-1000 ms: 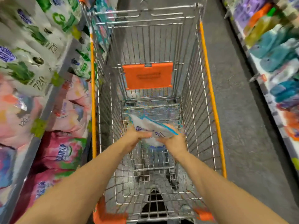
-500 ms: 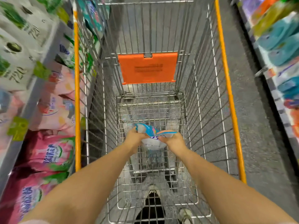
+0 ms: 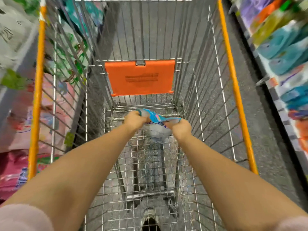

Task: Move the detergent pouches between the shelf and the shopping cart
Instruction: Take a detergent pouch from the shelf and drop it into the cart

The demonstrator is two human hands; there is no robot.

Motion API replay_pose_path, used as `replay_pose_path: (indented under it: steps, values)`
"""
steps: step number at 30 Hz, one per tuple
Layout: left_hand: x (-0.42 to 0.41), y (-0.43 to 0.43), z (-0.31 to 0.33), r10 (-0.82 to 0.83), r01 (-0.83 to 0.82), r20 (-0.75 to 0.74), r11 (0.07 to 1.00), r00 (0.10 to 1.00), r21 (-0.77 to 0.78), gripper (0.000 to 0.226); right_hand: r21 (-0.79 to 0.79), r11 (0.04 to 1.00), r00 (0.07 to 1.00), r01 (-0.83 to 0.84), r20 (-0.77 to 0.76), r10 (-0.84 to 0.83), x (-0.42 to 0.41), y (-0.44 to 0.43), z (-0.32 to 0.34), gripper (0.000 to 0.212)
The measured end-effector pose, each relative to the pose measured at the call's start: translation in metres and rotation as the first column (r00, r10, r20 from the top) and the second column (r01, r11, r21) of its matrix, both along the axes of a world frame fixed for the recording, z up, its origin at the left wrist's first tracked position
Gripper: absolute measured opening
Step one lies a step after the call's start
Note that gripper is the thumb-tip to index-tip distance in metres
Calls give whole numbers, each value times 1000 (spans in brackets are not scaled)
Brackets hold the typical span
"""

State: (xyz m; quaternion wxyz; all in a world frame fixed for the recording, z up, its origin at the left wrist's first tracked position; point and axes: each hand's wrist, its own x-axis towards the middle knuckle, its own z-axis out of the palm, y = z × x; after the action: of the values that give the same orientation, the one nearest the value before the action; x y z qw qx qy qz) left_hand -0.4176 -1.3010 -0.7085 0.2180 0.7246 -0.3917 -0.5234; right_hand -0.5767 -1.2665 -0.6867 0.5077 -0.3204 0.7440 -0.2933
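**Pouch held low inside the cart**

Both arms reach deep into the wire shopping cart (image 3: 234, 80). The left hand (image 3: 134, 120) and the right hand (image 3: 181, 129) each grip one end of the blue top edge of a detergent pouch (image 3: 155, 130), fingers (image 3: 140, 117) curled round it. The pouch hangs between them near the cart's far end, below the orange plastic flap (image 3: 140, 79). Whether its bottom touches the wire floor cannot be told. Blurred pink pouches (image 3: 16, 114) fill the shelf (image 3: 21, 64) on the left.

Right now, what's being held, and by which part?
A detergent pouch, by its upper edge: left hand at one end, right hand at the other.
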Motion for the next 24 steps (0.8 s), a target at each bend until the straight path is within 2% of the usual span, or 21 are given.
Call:
replay_pose_path:
  steps: [6,10,16,21,24]
  values:
    - [-9,-11,17,-131,138,118,989,984,-54,41,-110,990,991,93,-91,-103,-3,-7,1,15]
    - [-1,-8,33,-132,141,77,983,988,-119,46,-133,991,982,-5,-187,-20,-2,-8,11,17]
    - [2,-10,61,-214,254,186,942,959,-221,66,-124,983,941,-136,-326,89,-4,-15,36,52]
    - [0,5,84,-273,392,371,871,888,-297,56,-141,967,904,-215,-403,142,2,-6,57,51]
    - [1,22,98,-239,377,386,864,891,-335,50,-179,959,890,-221,-438,123,6,8,75,44]
